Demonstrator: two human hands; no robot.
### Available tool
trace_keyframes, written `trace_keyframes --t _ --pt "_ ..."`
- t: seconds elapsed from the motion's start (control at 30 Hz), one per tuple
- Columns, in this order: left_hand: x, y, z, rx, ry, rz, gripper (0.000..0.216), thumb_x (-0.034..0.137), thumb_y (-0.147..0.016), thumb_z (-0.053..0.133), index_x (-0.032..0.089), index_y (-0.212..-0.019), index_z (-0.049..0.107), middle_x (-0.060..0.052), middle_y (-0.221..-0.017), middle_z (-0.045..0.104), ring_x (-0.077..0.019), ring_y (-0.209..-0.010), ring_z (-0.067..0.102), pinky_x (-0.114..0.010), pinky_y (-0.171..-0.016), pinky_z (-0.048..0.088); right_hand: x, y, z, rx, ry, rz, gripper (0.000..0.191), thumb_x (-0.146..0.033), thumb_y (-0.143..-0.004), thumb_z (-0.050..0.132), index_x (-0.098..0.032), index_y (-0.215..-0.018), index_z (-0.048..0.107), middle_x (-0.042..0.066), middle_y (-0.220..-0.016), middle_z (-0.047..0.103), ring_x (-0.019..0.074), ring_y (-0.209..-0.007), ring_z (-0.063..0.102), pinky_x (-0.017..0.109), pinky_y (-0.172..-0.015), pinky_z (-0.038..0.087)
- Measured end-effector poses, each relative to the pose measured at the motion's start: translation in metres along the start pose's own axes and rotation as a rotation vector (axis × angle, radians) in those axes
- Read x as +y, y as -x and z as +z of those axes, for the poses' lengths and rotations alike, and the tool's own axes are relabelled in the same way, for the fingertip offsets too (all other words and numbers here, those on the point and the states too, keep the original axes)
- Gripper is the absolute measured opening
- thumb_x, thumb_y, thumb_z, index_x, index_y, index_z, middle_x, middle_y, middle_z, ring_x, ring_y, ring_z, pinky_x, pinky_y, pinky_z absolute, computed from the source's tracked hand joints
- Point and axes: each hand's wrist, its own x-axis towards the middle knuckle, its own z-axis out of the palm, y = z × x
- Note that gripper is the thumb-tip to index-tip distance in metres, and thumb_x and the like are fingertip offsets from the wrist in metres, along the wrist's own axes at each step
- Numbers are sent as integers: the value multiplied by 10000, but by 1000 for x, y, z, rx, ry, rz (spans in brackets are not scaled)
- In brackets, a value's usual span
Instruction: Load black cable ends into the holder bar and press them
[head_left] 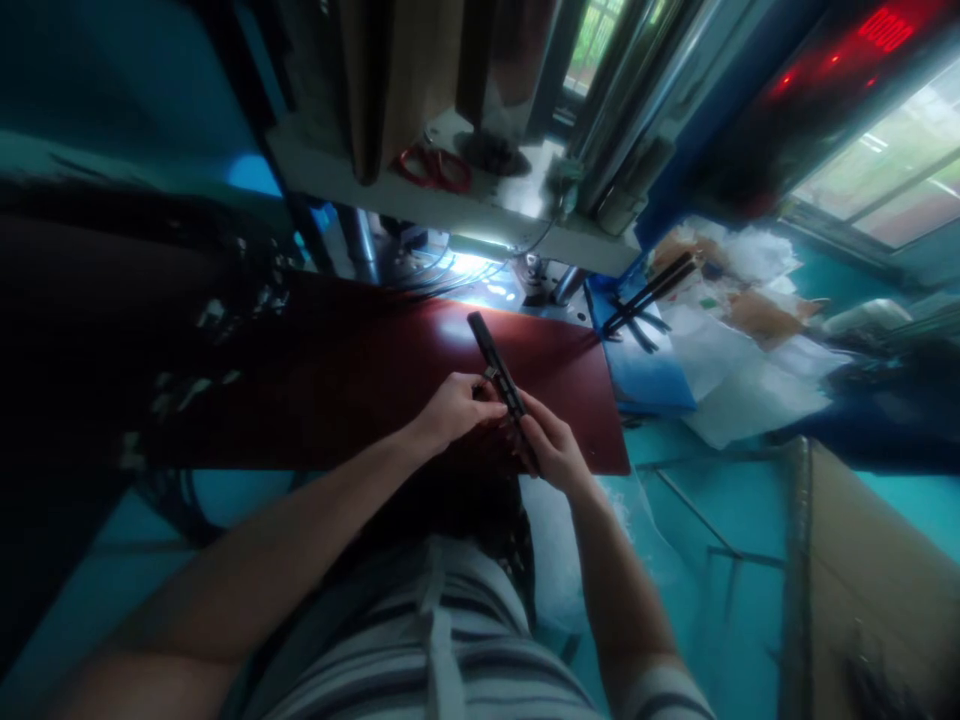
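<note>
Both my hands hold one long black strip-shaped part over the near edge of a dark red table. My left hand is closed, its fingertips pinching the part near its middle. My right hand is wrapped round the part's lower end. The part's far end points up and away from me, toward the lit gap under a machine. What the small piece at my left fingertips is, I cannot make out.
A white machine shelf with red scissors stands behind the table. At right, more black strip parts lie on a blue surface beside white and brown papers. A cardboard box sits at lower right. Dark heaped items fill the left.
</note>
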Motion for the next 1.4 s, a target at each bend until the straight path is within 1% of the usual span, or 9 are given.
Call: trace_keyframes --t 0.17,0.3,0.4,0.63,0.87,1.03,1.17,1.3,1.4 --pt "0 6 2 44 221 48 223 335 -698 629 163 -780 514 59 -564 485 -52 -455 417 -162 -410 297 1 1 0 15 -77 3 518 -443 -843 521 -213 -1305 472 -54 -503 506 53 -323 388 162 -283 300" --pt "0 8 1 80 371 11 239 394 -758 556 168 -750 477 72 -529 392 -33 -382 310 -152 -335 175 -1 3 1 96 -144 6 517 -434 -821 552 -195 -1277 501 -53 -492 511 58 -318 394 166 -279 289" --pt "0 6 1 87 332 -31 239 382 -754 556 149 -723 509 71 -510 370 -26 -377 296 -151 -340 174 -3 3 2 138 -171 18 534 -443 -799 572 -183 -1261 513 -50 -504 528 58 -315 393 171 -275 290" --pt "8 1 7 92 226 -149 224 306 -627 661 148 -633 502 74 -457 414 -31 -375 325 -168 -364 196 -2 3 -3 110 -168 49 568 -456 -793 578 -176 -1281 497 -46 -494 529 67 -321 403 177 -278 298" --pt "10 -5 4 126 230 -162 169 254 -566 641 144 -573 512 61 -436 439 -52 -394 371 -183 -406 274 -3 2 -3 52 -83 30 529 -440 -826 550 -185 -1287 496 -43 -499 521 61 -326 396 171 -290 308" --pt "4 -8 3 195 139 -63 170 265 -579 637 138 -558 527 32 -499 507 -71 -453 428 -194 -452 323 -4 1 3 43 -11 7 523 -418 -851 524 -205 -1324 455 -54 -493 491 55 -342 378 160 -299 306" --pt "0 -8 -2 167 93 55 245 353 -690 587 131 -595 554 19 -536 520 -73 -477 431 -193 -454 313 -4 2 2 73 -35 17 523 -421 -838 542 -189 -1303 482 -47 -487 508 58 -333 379 168 -299 299" --pt "-5 -7 -7 385 272 130 203 355 -729 572 159 -725 520 45 -548 496 -64 -447 408 -180 -420 289 -4 3 0 114 -101 42 538 -445 -814 565 -194 -1285 502 -34 -520 542 66 -338 407 176 -293 299" --pt "-7 -6 -6 404 398 85 209 335 -698 610 174 -768 495 67 -521 465 -55 -415 371 -167 -394 248 -3 3 -1 108 -115 54 545 -451 -806 575 -192 -1281 507 -25 -549 563 70 -345 420 180 -288 304"
